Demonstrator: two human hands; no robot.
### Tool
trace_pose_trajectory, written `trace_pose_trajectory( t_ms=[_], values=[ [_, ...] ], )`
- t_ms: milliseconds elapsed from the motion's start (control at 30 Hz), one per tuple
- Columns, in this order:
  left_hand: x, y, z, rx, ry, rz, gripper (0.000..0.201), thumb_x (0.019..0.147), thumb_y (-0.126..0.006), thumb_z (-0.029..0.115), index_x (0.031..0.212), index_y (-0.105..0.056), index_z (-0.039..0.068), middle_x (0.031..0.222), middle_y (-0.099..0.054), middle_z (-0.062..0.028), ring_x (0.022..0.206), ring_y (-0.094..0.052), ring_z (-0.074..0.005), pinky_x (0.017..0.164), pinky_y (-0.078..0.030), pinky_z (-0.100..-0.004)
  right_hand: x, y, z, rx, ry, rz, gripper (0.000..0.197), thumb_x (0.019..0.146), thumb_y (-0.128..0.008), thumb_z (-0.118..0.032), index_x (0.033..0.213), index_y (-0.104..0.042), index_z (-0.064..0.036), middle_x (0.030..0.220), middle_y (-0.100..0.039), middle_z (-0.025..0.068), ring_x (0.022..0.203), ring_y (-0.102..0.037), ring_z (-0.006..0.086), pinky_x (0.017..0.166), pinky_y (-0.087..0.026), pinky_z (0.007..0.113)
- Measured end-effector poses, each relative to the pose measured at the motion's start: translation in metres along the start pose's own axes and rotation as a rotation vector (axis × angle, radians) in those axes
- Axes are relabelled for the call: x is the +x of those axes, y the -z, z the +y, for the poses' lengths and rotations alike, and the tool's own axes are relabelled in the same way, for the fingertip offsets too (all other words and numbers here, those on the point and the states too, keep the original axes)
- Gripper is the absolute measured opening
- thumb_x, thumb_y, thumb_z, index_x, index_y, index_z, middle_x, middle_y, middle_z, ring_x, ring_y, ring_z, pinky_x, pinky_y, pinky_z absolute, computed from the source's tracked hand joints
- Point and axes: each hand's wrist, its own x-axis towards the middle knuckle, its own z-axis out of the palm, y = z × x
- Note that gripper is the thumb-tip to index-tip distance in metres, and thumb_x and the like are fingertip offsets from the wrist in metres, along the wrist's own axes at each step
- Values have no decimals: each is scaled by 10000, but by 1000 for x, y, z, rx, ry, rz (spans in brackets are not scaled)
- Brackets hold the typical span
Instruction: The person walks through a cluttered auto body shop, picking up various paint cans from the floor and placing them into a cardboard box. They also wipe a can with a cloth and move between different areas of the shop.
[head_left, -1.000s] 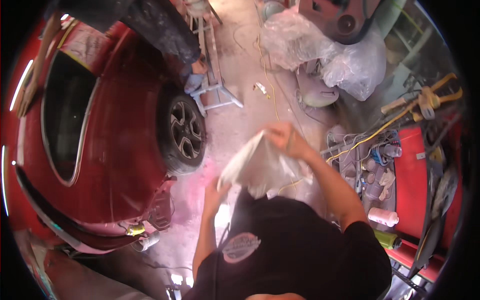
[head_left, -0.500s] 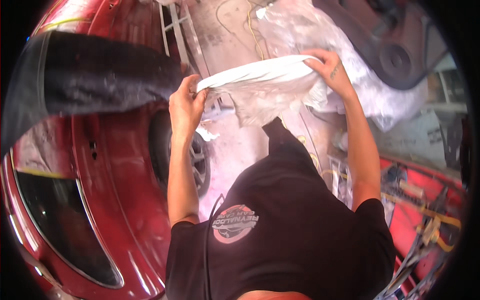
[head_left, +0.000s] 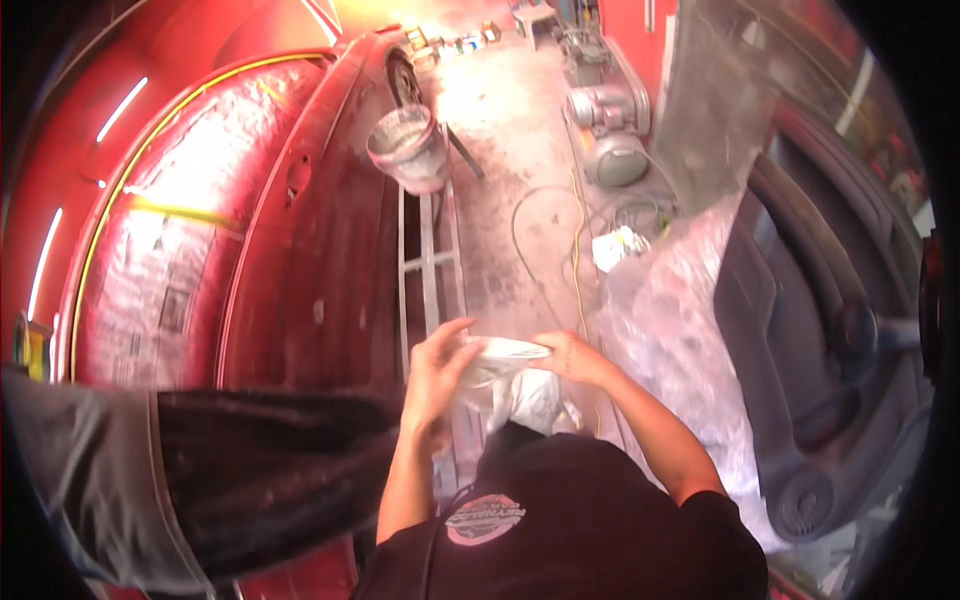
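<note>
A thin, crumpled white sheet (head_left: 507, 349) is bunched between my two hands, at chest height in front of my dark shirt. My left hand (head_left: 438, 372) curls round its left end, fingers bent and slightly blurred. At the other end my right hand (head_left: 572, 357) pinches the folded edge between thumb and fingers. A loose, wrinkled part of the sheet hangs below, close to my shirt. Whether it is cloth or plastic I cannot tell.
A red car (head_left: 330, 260) with masked windows stands on the left. Beside it a bucket (head_left: 408, 150) sits on a metal frame (head_left: 430, 265). A long dark shape (head_left: 280, 455) juts in from the left. On the right are clear plastic sheeting (head_left: 665, 320), a dark door panel (head_left: 815, 290) and a compressor (head_left: 610, 125).
My hands have come closer together and nearer my body, and the stretched white sheet has bunched up. My view has tilted upward, showing more floor ahead.
</note>
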Motion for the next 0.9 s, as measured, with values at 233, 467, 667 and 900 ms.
trace_pose_trajectory(
  t_ms=[233,467,667,900],
  values=[
    [228,45,-116,-137,152,3,321,944,-720,134,1225,-669,-11,942,-720,-62,864,-666,-127,727,-547,-272,196,129,72,405,-33,267,289,904,-720,-101,1159,-667,23,970,-734,69,879,-669,130,796,-518,290],
    [467,41,-126,-63,81,-650,719,850,-822,274,1441,-515,6,1284,-645,-171,1097,-648,-232,987,-503,-388,394,246,-23,447,11,-2,366,932,-637,-49,1288,-600,30,956,-642,24,892,-610,94,808,-495,276],
    [681,11,-96,3,3,-775,588,886,-756,192,1414,-548,35,1221,-686,-181,1153,-651,-261,999,-489,-382,538,343,17,263,-47,157,342,894,-637,-60,1222,-659,34,1139,-696,100,1059,-649,172,938,-500,331],
    [912,22,-149,183,-21,-337,355,909,-595,56,1260,-644,32,975,-728,-217,940,-725,-333,834,-535,-430,738,469,152,-177,8,284,395,879,-674,-124,1259,-633,-21,1011,-693,169,988,-668,341,932,-515,417]
  ],
)
